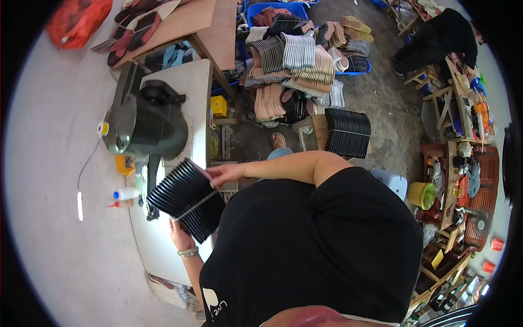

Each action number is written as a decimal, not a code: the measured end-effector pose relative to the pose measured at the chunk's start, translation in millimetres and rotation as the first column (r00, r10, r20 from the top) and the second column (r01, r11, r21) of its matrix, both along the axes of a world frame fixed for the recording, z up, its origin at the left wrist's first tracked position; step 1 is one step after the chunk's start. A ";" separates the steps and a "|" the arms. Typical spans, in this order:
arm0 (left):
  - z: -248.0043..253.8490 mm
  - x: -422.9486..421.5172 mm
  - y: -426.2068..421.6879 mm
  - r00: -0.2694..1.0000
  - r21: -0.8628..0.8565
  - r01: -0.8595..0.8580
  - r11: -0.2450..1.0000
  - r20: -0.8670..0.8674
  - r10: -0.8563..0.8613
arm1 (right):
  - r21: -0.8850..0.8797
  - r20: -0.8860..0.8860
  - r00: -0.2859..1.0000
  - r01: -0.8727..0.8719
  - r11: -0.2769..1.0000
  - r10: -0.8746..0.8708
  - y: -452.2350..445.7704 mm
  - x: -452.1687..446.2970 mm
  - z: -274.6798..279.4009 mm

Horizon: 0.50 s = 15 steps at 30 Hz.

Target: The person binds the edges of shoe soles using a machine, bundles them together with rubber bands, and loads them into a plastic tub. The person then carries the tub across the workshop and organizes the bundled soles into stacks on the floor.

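A bundle of thin black pieces (188, 199), tied round with a light string, hangs tilted over the front edge of the white table (163, 250). My right hand (224, 174) holds its upper right end, fingers at the edge. Lower down, my left hand (181, 236), with a bracelet at the wrist, grips the bundle's lower left side; some fingers are hidden by it. A dark green sewing machine (147, 128) stands on the table just beyond the bundle.
Stacked bundles of soles (297, 68) fill the floor area at the top. Another black bundle (347, 133) rests on a wooden bench. A white bottle (126, 193) stands behind the machine arm. A person in black (444, 43) bends at upper right, near a yellow bucket (422, 194).
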<state>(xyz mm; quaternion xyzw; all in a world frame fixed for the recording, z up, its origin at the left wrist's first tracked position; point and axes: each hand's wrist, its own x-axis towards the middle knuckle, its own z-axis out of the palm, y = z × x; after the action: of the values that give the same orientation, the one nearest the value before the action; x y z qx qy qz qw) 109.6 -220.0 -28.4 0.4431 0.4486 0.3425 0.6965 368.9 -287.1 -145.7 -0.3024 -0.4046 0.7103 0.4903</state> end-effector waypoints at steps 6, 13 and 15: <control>-3.3 184.9 12.5 0.920 0.179 0.392 0.903 -0.095 -0.380 | -0.331 -0.320 0.773 0.450 0.830 -0.547 12.4 134.4 21.3; 31.9 381.5 2.1 0.663 0.226 0.729 0.645 0.000 -0.749 | -0.604 -0.552 0.486 0.327 0.726 -0.678 -14.7 279.2 -23.7; 31.6 415.6 2.7 0.572 0.196 0.809 0.555 -0.042 -0.819 | -0.620 -0.521 0.370 0.456 0.639 -0.770 -22.2 308.6 -13.7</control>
<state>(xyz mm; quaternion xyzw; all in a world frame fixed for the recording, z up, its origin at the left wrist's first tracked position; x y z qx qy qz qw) 525.2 -217.2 3.2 0.6561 0.1386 0.0358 0.7410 677.5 -309.3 -159.4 -0.1973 0.1264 0.5873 0.7747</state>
